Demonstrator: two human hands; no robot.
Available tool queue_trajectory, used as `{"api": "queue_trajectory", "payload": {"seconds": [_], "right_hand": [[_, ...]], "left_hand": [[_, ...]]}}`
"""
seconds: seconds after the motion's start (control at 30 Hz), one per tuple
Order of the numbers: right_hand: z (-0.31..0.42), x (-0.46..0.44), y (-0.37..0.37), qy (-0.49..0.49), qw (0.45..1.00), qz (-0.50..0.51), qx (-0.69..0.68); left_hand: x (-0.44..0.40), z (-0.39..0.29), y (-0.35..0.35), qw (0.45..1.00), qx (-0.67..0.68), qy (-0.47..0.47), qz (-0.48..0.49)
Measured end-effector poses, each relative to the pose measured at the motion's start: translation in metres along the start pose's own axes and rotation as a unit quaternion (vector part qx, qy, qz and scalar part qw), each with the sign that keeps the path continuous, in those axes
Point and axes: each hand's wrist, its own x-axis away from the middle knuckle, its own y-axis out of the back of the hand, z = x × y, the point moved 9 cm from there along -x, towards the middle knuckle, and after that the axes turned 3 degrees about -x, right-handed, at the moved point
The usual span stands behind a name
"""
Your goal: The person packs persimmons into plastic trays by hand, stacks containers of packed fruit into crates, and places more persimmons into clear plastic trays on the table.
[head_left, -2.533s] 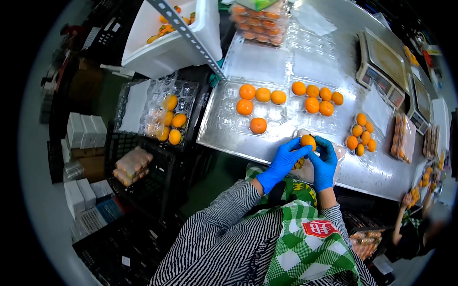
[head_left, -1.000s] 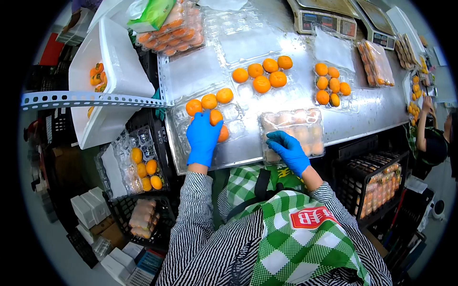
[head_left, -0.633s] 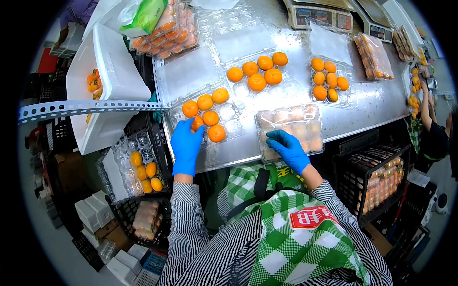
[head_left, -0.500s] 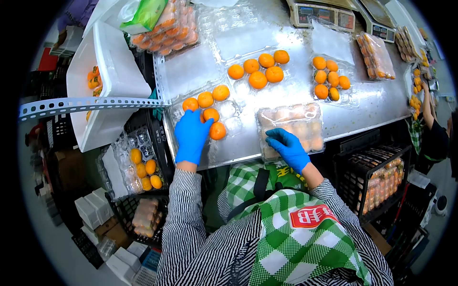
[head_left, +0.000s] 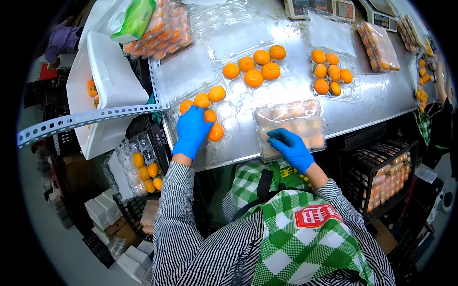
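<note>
My left hand (head_left: 192, 132), in a blue glove, is closed over the left side of a clear tray (head_left: 232, 141). Its fingers curl round an orange fruit that they hide. Beside them in that tray lie several uncovered fruits, among them one (head_left: 215, 132) near the front edge. My right hand (head_left: 291, 148), also gloved in blue, hangs over a closed clear pack of fruit (head_left: 305, 125). Its fingers are loosely bent, the thumb apart from them, and nothing shows between them.
More trays hold fruit (head_left: 254, 77) behind and fruit (head_left: 321, 86) to the right. Packs are stacked (head_left: 167, 33) at the back left. A white foam box (head_left: 112, 76) and perforated metal bar (head_left: 90, 116) stand left; a black crate (head_left: 381, 167) is at the right.
The pack once under my hands now lies flat on the table. My left hand has gone to the left tray, which holds more fruit than before, and shifted among its fruits. My right hand has stayed nearly still lately.
</note>
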Motion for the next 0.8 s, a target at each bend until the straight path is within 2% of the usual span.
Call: {"api": "queue_trajectory", "payload": {"seconds": [0.1, 0.4, 0.5, 0.6, 0.7, 0.8], "right_hand": [[0.004, 0.001, 0.003, -0.003, 1.0, 0.0, -0.001], [0.01, -0.006, -0.003, -0.007, 1.0, 0.017, 0.011], [0.016, -0.006, -0.006, 0.0, 0.999, 0.027, 0.031], [0.016, -0.007, -0.008, -0.001, 0.999, 0.032, 0.036], [0.016, -0.008, -0.007, -0.007, 0.999, 0.029, 0.034], [0.016, -0.008, -0.006, -0.016, 0.999, 0.028, 0.039]], "left_hand": [[0.004, 0.004, 0.007, 0.998, 0.052, -0.034, -0.021], [0.002, 0.004, 0.01, 0.999, -0.009, -0.039, 0.008], [0.001, 0.006, 0.013, 0.999, 0.016, -0.033, 0.012], [0.001, 0.003, 0.011, 0.999, -0.003, -0.032, 0.029], [0.014, -0.012, 0.004, 0.993, -0.088, -0.066, 0.033], [0.028, -0.016, 0.004, 0.985, -0.126, -0.108, -0.037]]}}
